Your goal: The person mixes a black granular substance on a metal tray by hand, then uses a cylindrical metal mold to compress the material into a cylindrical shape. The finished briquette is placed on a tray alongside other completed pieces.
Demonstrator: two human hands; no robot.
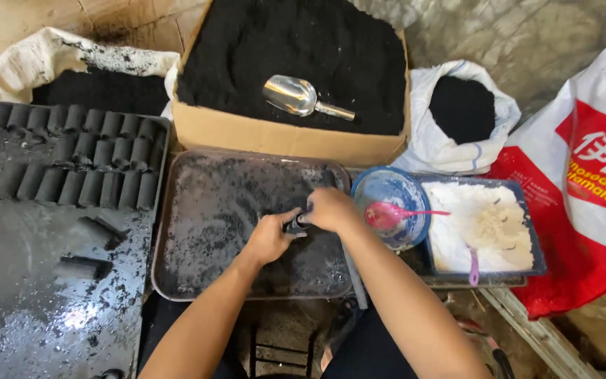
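Head view looks down on both hands meeting over a dusty metal tray (pixel 205 210); the left hand (pixel 269 238) and the right hand (pixel 330 209) are closed from either side around a small dark mould piece (pixel 296 224), fingers curled tight on it, so that little of it shows and its exact shape cannot be told; it sits just above the tray's right half, near the middle of the scene. To the left, on a blackened board (pixel 29 302), finished black cylinders (pixel 71 158) lie in rows, with two loose ones nearer. Far behind the tray stands a cardboard box of black powder (pixel 282 137) with a steel scoop (pixel 296 96) lying on it. To the right are a blue bowl (pixel 387 186) with a pink spoon (pixel 387 214) and a tray of white powder (pixel 485 224). By the look of it, the pressing or shaping step is in hand; the next move would call for a steady squeeze and a clean release.
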